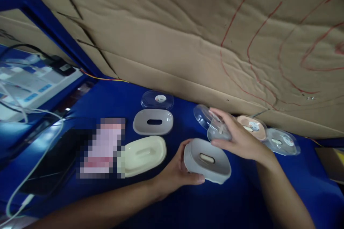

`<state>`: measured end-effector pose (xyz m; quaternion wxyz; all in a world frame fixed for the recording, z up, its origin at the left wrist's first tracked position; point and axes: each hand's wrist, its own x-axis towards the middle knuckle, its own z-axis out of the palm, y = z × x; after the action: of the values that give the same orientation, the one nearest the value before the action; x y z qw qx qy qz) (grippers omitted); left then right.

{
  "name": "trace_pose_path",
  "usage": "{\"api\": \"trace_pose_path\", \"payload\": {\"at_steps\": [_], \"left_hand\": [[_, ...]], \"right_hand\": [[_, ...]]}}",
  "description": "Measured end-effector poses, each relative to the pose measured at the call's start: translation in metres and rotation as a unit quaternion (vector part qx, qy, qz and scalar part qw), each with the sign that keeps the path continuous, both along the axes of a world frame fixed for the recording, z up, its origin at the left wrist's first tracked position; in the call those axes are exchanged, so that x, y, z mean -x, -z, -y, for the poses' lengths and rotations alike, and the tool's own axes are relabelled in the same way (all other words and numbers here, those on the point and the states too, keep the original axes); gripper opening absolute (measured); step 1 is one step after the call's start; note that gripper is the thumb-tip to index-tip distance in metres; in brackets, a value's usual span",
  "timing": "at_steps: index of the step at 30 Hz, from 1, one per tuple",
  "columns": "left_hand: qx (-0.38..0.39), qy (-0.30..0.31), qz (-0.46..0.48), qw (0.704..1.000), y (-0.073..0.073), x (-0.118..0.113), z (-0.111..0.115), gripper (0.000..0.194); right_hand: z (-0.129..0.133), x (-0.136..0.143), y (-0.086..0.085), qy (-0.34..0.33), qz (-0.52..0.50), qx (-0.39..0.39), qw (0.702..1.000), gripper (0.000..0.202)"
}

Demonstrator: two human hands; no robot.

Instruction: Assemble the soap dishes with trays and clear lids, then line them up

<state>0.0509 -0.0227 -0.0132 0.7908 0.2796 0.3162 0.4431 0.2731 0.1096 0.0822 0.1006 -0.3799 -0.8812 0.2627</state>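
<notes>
My left hand [174,173] is closed round the left side of a grey soap dish [223,166], thumb along its near edge. A cream, oval piece shows in the slot of that dish's floor. Just above it, my right hand [240,137] grips a clear plastic lid [201,116] that is tilted. Beneath this lid another grey dish [219,134] is partly hidden by my fingers. To the left lie a cream tray [145,155] with a raised middle and a grey slotted dish [138,123]. A clear lid with a round label [147,100] rests behind them.
At the right stand a peach dish [262,134] and a grey dish [281,145] under clear lids. A phone with a blurred screen [103,146] and a white cable [44,159] occupy the left. Cardboard [161,35] walls the back of the blue table [113,94].
</notes>
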Motion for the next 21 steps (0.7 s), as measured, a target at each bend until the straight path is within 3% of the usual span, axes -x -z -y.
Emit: {"api": "trace_pose_path", "payload": {"at_steps": [4, 9, 17, 21], "left_hand": [[-0.028, 0.031, 0.017, 0.999, 0.011, -0.007, 0.007, 0.104], [-0.009, 0.042, 0.015, 0.999, 0.006, -0.006, 0.004, 0.107], [-0.037, 0.049, -0.030, 0.998, 0.008, -0.005, 0.004, 0.109], [-0.030, 0.037, -0.010, 0.999, 0.006, -0.005, 0.004, 0.107]], "right_hand": [[-0.025, 0.043, 0.010, 0.008, 0.115, -0.112, 0.987, 0.091], [-0.048, 0.083, 0.028, -0.024, 0.231, -0.166, 0.958, 0.093], [-0.058, 0.089, 0.043, -0.012, 0.264, -0.088, 0.961, 0.107], [-0.051, 0.074, 0.034, -0.025, 0.207, -0.074, 0.975, 0.105]]}}
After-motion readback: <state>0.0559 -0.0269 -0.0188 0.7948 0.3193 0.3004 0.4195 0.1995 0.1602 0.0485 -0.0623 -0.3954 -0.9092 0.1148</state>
